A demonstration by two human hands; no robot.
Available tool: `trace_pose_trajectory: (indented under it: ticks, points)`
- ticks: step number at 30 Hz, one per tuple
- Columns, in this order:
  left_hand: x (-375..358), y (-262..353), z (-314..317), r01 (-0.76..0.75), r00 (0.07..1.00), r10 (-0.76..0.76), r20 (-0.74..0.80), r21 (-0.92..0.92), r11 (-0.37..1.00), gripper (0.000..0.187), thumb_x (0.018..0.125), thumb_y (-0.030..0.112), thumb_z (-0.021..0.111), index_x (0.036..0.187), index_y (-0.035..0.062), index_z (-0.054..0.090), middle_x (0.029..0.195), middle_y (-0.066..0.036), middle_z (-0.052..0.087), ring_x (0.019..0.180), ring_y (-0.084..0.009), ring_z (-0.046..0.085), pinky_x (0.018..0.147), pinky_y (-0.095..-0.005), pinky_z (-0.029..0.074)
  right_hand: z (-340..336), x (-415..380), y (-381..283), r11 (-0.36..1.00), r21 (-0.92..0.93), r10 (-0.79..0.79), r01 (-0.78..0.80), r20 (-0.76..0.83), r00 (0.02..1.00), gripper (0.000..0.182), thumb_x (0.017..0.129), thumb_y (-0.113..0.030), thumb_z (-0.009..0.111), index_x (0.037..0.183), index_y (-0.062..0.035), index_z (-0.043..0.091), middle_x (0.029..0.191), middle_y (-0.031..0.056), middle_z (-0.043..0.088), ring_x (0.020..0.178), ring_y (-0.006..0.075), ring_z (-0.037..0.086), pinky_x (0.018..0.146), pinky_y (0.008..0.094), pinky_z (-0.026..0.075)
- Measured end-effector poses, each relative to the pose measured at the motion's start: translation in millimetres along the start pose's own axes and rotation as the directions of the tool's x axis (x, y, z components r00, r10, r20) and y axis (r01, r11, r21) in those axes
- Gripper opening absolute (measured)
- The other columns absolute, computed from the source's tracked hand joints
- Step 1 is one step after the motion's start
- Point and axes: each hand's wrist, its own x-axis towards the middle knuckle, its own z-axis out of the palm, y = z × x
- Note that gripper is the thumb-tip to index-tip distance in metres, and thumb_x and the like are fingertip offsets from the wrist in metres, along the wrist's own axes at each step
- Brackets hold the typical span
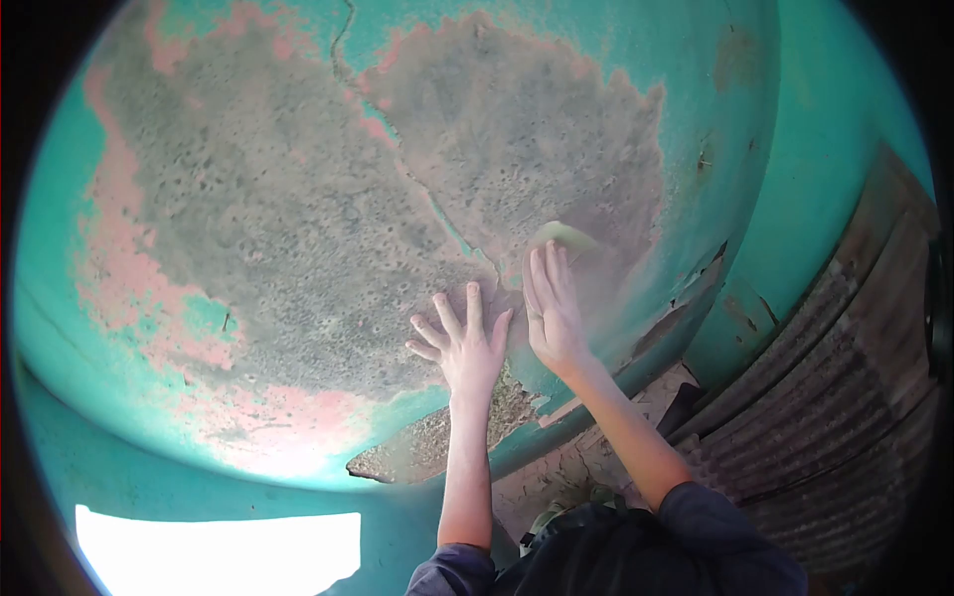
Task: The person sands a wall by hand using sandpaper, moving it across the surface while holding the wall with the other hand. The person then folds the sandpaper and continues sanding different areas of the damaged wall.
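My left hand [461, 344] lies flat on the wall with its fingers spread, holding nothing. Beside it on the right, my right hand [554, 310] has its fingers together and presses a pale yellowish piece of sandpaper [564, 234] to the wall. Only the sandpaper's upper edge shows; my fingers cover the rest. Both hands look whitened with dust, and a dusty haze hangs right of the sandpaper. Around them the wall has a large rough grey bare patch [268, 199], rimmed with pink undercoat [129, 308] and teal paint [60, 328]. A crack [422, 189] runs down towards my hands.
Below my left forearm is a broken patch [412, 447] of exposed rough masonry. Corrugated sheets [825, 427] lean at the right. A bright opening [219, 551] shows at lower left. Teal paint peels along the wall's lower right edge [676, 318].
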Motion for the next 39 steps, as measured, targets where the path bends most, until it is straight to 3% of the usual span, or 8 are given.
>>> trace_pose_trajectory:
  ticks: [7,13,15,21,30,34,37,39]
  points:
    - [-40.3,-15.6,-51.0,-0.125,0.990,0.098,-0.100,-0.312,0.942,0.057,0.104,0.029,0.057,0.157,0.0139,0.043,0.167,-0.024,0.022,0.155,-0.0470,0.013,0.122,-0.0633,0.011,-21.2,-13.6,-74.1,0.592,0.751,0.224,-0.291,0.193,0.955,0.037,0.107,-0.010,0.051,0.140,0.0065,0.056,0.142,0.0215,0.059,0.133,0.0282,0.057,0.111,0.0370,0.044]
    - [-54.1,-25.8,-103.7,0.111,0.962,-0.266,0.063,-0.979,0.170,0.047,0.110,0.021,0.045,0.152,0.0005,0.043,0.154,-0.017,0.044,0.142,-0.0289,0.045,0.117,-0.0413,0.036,4.9,-17.4,-108.8,0.432,0.843,0.156,-0.322,0.282,0.947,0.034,0.104,-0.007,0.056,0.136,0.0024,0.061,0.134,0.0157,0.064,0.122,0.0239,0.062,0.104,0.0347,0.047]
    - [-47.9,-43.1,-110.5,0.167,0.948,-0.264,0.178,-0.984,-0.064,0.046,0.110,0.021,0.044,0.151,0.0000,0.042,0.149,-0.015,0.048,0.137,-0.0260,0.049,0.114,-0.0396,0.039,12.9,-14.5,-117.6,0.808,0.586,-0.188,0.070,0.143,0.972,0.037,0.096,-0.004,0.064,0.133,-0.0051,0.067,0.132,0.0137,0.065,0.120,0.0276,0.062,0.102,0.0374,0.048]
    - [-44.5,-95.2,-123.2,0.197,0.929,-0.221,0.297,-0.903,-0.383,0.039,0.111,0.019,0.045,0.143,-0.0015,0.048,0.130,-0.012,0.061,0.122,-0.0179,0.058,0.102,-0.0335,0.048,32.9,-20.6,-141.9,0.903,0.308,-0.383,0.298,0.268,0.884,0.046,0.087,-0.007,0.073,0.132,-0.0123,0.069,0.137,0.0138,0.061,0.129,0.0309,0.056,0.106,0.0444,0.044]
    - [-55.2,-152.8,-104.6,0.084,0.810,-0.567,0.151,-0.986,-0.143,0.023,0.109,0.019,0.054,0.117,-0.0014,0.060,0.094,-0.002,0.063,0.084,-0.0107,0.058,0.082,-0.0282,0.051,57.3,-41.1,-185.8,0.645,0.709,-0.013,-0.285,0.382,0.924,0.041,0.095,-0.009,0.067,0.134,0.0004,0.063,0.137,0.0210,0.061,0.126,0.0323,0.060,0.106,0.0390,0.046]
    - [-64.6,-153.7,-114.0,0.133,0.821,-0.568,0.057,-0.987,0.094,0.031,0.106,0.021,0.060,0.127,-0.0006,0.053,0.104,-0.007,0.057,0.089,-0.0130,0.056,0.083,-0.0312,0.052,83.4,-29.1,-192.7,0.756,0.622,0.016,-0.205,0.296,0.955,0.038,0.098,-0.008,0.064,0.135,0.0008,0.061,0.127,0.0202,0.067,0.114,0.0311,0.067,0.098,0.0352,0.051]
    - [-78.2,-137.3,-114.5,0.179,0.552,-0.824,-0.129,-0.947,0.268,0.052,0.099,0.016,0.066,0.141,-0.0003,0.040,0.125,-0.018,0.046,0.107,-0.0250,0.053,0.095,-0.0401,0.049,87.1,-16.0,-204.3,0.827,0.562,-0.132,0.019,0.162,0.978,0.037,0.099,-0.006,0.062,0.135,0.0001,0.061,0.121,0.0192,0.070,0.109,0.0323,0.070,0.093,0.0373,0.055]
    - [-91.5,-143.7,-102.8,0.061,0.706,-0.394,-0.589,-0.504,0.862,0.077,0.091,0.008,0.068,0.152,-0.0040,0.023,0.149,-0.026,0.026,0.132,-0.0407,0.040,0.110,-0.0522,0.037,86.4,-4.9,-217.8,0.865,0.502,-0.143,0.020,0.208,0.968,0.035,0.098,-0.006,0.062,0.133,-0.0008,0.063,0.123,0.0203,0.070,0.112,0.0349,0.069,0.093,0.0398,0.055]
